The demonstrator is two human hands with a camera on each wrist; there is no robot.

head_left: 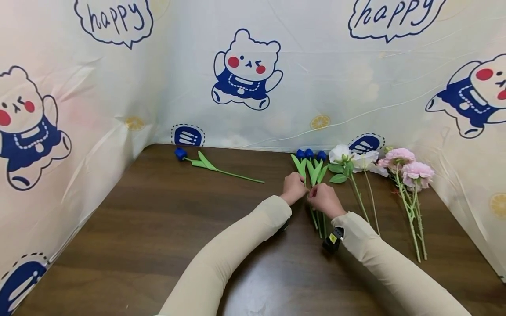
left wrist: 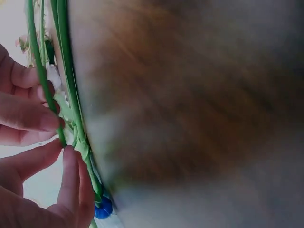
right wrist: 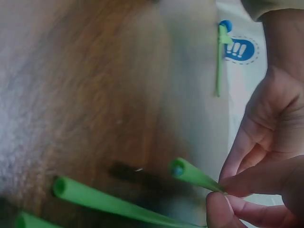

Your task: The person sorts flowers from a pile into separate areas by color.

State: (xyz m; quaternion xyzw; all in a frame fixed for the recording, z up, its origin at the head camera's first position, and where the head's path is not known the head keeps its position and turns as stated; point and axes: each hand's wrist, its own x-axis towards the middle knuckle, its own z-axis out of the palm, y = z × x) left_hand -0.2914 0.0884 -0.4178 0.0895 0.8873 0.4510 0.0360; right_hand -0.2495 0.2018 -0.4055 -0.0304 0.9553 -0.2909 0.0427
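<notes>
Three blue artificial tulips (head_left: 309, 154) with green leaves lie close together right of centre, heads toward the back wall. My left hand (head_left: 294, 188) pinches a green tulip stem (left wrist: 42, 71) below the leaves. On the same stem, my right hand (head_left: 326, 199) pinches with thumb and fingers, close beside the left. Other tulip stems (left wrist: 69, 71) run alongside in the left wrist view. In the right wrist view, the cut end of one stem (right wrist: 190, 173) sticks out from the fingertips, while another stem (right wrist: 104, 202) lies lower.
A single blue tulip (head_left: 205, 162) lies at the back left of the brown table (head_left: 166, 228). White flowers (head_left: 341, 154) and pink flowers (head_left: 417, 173) with long stems lie to the right. Printed cloth (head_left: 308, 79) encloses the back and sides.
</notes>
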